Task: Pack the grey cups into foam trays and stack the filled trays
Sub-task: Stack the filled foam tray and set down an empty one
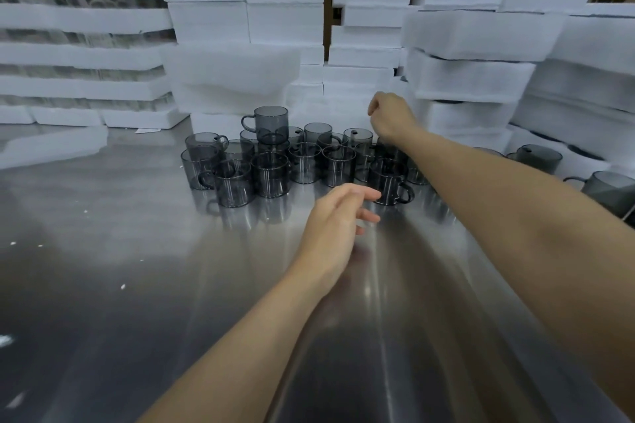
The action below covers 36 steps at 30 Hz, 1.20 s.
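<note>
Several smoky grey glass cups [271,175] with handles stand clustered on the steel table [137,285], one cup [270,124] stacked on top of others. My left hand [338,216] hovers just in front of the cluster with relaxed fingers, holding nothing. My right hand [391,118] reaches over the back right of the cluster toward the white foam; its fingers are curled and turned away, so I cannot see whether they hold anything. A foam tray [577,154] at the right holds more grey cups [539,158].
Stacks of white foam trays [470,58] rise at the right, and more foam stacks [285,3] wall off the back and left. A loose foam piece [51,146] lies on the table at far left. Small foam crumbs dot the steel surface.
</note>
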Motion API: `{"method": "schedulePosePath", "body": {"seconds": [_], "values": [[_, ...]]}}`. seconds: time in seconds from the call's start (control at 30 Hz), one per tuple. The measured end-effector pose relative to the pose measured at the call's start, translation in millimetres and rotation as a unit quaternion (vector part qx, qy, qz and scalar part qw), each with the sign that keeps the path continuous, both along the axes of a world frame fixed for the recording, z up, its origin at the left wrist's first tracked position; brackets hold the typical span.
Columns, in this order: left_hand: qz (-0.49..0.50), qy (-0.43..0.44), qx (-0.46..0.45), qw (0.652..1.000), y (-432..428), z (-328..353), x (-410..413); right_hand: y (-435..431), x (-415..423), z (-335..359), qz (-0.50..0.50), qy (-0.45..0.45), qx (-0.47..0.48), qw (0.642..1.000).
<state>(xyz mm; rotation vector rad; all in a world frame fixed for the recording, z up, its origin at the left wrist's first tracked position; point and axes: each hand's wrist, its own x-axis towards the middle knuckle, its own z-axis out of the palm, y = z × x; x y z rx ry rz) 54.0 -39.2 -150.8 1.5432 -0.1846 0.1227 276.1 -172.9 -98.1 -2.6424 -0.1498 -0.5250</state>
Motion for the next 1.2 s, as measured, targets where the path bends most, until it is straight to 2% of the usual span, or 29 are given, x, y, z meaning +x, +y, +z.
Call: {"method": "schedulePosePath", "body": {"seconds": [0.1,0.23,0.33,0.53,0.77,1.03,1.2], "values": [[-0.001,0.0,0.001,1.0,0.4,-0.4,0.3,-1.7,6.3,-2.9,-0.027,0.075,-0.089,0.993],[-0.002,-0.003,0.001,1.0,0.4,0.0,0.6,-0.8,10.0,-3.6,-0.054,0.045,-0.136,0.988],[-0.004,-0.002,-0.001,1.0,1.0,0.2,1.1,-1.8,10.6,-5.8,-0.047,0.033,-0.127,0.99],[-0.005,-0.002,-0.008,1.0,0.5,-0.5,1.8,-7.4,10.0,-3.0,-0.014,-0.003,-0.05,0.999],[-0.006,-0.001,-0.01,1.0,0.2,-0.6,1.9,-6.4,15.1,2.3,-0.002,-0.023,-0.019,1.0],[-0.011,0.001,-0.014,1.0,0.2,0.8,1.2,3.1,21.0,-6.5,0.008,0.007,-0.116,0.993],[-0.014,-0.003,-0.013,1.0,-0.4,0.5,0.4,4.8,20.8,-7.1,0.015,-0.015,-0.125,0.992]]}}
